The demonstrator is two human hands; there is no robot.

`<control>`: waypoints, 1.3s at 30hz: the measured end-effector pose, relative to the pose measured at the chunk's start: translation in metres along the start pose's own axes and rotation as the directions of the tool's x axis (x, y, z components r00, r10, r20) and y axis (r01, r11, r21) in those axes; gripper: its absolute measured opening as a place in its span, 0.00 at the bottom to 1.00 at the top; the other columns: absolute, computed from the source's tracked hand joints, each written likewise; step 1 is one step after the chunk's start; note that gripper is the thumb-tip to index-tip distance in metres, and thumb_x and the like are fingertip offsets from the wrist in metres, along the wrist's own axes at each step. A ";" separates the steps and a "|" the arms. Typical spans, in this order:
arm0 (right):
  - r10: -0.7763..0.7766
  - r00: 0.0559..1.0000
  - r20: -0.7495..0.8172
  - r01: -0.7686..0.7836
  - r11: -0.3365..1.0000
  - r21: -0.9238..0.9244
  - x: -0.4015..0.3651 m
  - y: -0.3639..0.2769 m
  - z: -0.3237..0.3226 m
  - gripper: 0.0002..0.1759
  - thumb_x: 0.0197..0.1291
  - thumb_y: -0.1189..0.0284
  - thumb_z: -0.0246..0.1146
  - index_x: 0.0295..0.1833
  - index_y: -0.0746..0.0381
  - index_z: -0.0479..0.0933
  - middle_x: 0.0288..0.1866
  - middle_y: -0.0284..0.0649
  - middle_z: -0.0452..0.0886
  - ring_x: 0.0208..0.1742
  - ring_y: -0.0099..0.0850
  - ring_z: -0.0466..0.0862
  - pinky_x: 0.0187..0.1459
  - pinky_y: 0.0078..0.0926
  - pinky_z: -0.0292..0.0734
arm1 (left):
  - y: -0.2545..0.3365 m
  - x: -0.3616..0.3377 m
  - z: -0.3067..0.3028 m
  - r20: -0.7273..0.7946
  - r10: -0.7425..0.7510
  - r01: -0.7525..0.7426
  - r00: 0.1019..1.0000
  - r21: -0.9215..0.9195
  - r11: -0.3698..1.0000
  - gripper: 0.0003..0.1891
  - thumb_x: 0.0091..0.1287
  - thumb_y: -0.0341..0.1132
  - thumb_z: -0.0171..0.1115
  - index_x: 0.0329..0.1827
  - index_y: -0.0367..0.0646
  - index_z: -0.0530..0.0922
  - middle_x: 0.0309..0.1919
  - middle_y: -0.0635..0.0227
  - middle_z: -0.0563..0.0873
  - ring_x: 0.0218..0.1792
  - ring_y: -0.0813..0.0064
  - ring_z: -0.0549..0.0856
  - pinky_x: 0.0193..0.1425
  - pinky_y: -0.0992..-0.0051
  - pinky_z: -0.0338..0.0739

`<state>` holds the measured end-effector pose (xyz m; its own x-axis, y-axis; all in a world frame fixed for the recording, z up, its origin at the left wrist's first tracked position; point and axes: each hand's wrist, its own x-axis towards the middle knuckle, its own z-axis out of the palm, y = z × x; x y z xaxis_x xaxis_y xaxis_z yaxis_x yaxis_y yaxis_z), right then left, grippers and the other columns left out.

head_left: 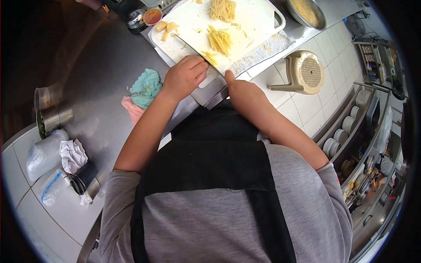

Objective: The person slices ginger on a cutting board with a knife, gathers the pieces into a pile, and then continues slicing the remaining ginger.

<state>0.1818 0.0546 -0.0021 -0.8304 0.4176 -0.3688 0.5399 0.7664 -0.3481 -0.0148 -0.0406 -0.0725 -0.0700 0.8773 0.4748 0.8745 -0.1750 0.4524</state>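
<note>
My right hand (246, 93) is closed round the handle end of a knife (197, 50), whose long blade slants up and left across the white cutting board (258, 33). Close against the blade's left side is my left hand (187, 75), with its fingers curled; whatever they press on is hidden. Just across the blade lie a few freshly cut yellow strips (210, 58). Farther up the board are a pile of yellow strips (219, 40) and a paler pile (222, 9), which look like cut potato. Several peeled pieces (167, 29) rest at the board's left corner.
Left of the board stands a small cup of red sauce (152, 16). A metal bowl (307, 13) holds more strips at the upper right. A green cloth (146, 88) and a pink cloth (133, 109) lie on the steel counter (101, 83). A beige stool (305, 72) stands on the right.
</note>
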 end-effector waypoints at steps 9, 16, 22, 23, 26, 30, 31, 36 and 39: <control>0.009 0.998 0.065 -0.013 0.999 0.052 0.004 -0.005 -0.005 0.10 0.63 0.82 0.50 0.49 0.70 0.66 0.31 0.60 0.84 0.36 0.57 0.87 0.38 0.54 0.80 | -0.002 -0.001 -0.002 0.011 0.001 -0.001 1.000 0.018 1.000 0.09 0.58 0.28 0.70 0.41 0.43 0.84 0.41 0.70 0.85 0.45 0.67 0.86 0.46 0.69 0.83; 0.042 0.999 -0.008 -0.042 0.999 0.020 0.004 -0.008 0.006 0.07 0.67 0.78 0.51 0.48 0.67 0.67 0.29 0.55 0.85 0.32 0.52 0.89 0.31 0.49 0.83 | 0.004 -0.002 -0.011 0.055 -0.005 0.004 0.998 0.026 1.000 0.09 0.57 0.28 0.70 0.41 0.45 0.84 0.41 0.71 0.85 0.45 0.68 0.85 0.46 0.68 0.83; 0.068 0.997 -0.038 -0.066 0.997 0.036 -0.007 -0.012 0.007 0.08 0.67 0.77 0.51 0.49 0.66 0.67 0.30 0.54 0.85 0.32 0.52 0.88 0.31 0.49 0.83 | 0.004 0.000 -0.027 0.086 -0.028 0.023 0.996 0.061 0.998 0.06 0.57 0.30 0.72 0.38 0.48 0.86 0.38 0.74 0.86 0.43 0.68 0.84 0.48 0.67 0.79; 0.056 0.997 -0.055 -0.053 0.997 0.049 -0.009 -0.011 0.007 0.08 0.67 0.77 0.51 0.50 0.66 0.68 0.31 0.54 0.85 0.31 0.51 0.88 0.30 0.48 0.83 | 0.005 0.002 -0.031 0.081 -0.062 0.057 0.995 0.059 0.997 0.06 0.58 0.30 0.73 0.37 0.49 0.87 0.37 0.74 0.86 0.42 0.68 0.84 0.49 0.67 0.78; 0.015 0.996 -0.084 -0.013 1.000 0.024 -0.011 -0.001 0.004 0.09 0.66 0.77 0.52 0.51 0.65 0.68 0.31 0.54 0.84 0.31 0.51 0.88 0.30 0.47 0.84 | 0.007 0.009 -0.044 0.082 -0.079 0.071 0.993 0.092 0.993 0.06 0.58 0.32 0.73 0.38 0.50 0.88 0.36 0.74 0.87 0.43 0.68 0.84 0.50 0.67 0.77; 0.009 0.991 -0.136 -0.012 1.000 -0.017 -0.002 0.015 0.006 0.11 0.66 0.77 0.52 0.53 0.66 0.68 0.31 0.53 0.84 0.32 0.50 0.88 0.31 0.45 0.84 | 0.006 0.023 -0.052 0.082 -0.064 0.054 0.995 0.121 0.991 0.05 0.60 0.31 0.72 0.39 0.50 0.88 0.37 0.74 0.87 0.44 0.68 0.84 0.52 0.67 0.77; 0.048 0.989 -0.140 -0.048 0.999 0.003 0.001 0.018 0.005 0.11 0.66 0.78 0.52 0.53 0.66 0.67 0.33 0.56 0.83 0.33 0.53 0.87 0.33 0.49 0.83 | 0.004 0.027 -0.050 0.092 -0.073 0.062 0.993 0.111 0.992 0.05 0.62 0.30 0.71 0.40 0.50 0.88 0.38 0.73 0.87 0.44 0.67 0.84 0.52 0.66 0.77; 0.105 0.977 -0.184 -0.090 0.992 0.089 -0.004 0.021 0.009 0.12 0.68 0.77 0.51 0.55 0.66 0.65 0.39 0.62 0.80 0.36 0.58 0.85 0.37 0.52 0.83 | 0.001 0.054 -0.039 0.141 -0.079 0.078 0.987 0.011 0.997 0.08 0.66 0.25 0.65 0.45 0.47 0.87 0.43 0.69 0.87 0.46 0.63 0.84 0.53 0.65 0.78; 0.145 0.976 -0.163 -0.120 0.981 0.152 -0.006 0.019 0.010 0.12 0.70 0.75 0.51 0.56 0.65 0.65 0.42 0.64 0.78 0.36 0.60 0.85 0.37 0.52 0.83 | 0.001 0.070 -0.035 0.198 0.004 0.002 0.980 -0.033 0.999 0.09 0.66 0.23 0.61 0.45 0.44 0.85 0.43 0.66 0.86 0.46 0.60 0.84 0.52 0.64 0.79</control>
<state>0.1982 0.0616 -0.0154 -0.7545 0.5982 -0.2699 0.6505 0.6275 -0.4278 -0.0354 0.0045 -0.0125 0.0300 0.9475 0.3183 0.8578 -0.1879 0.4784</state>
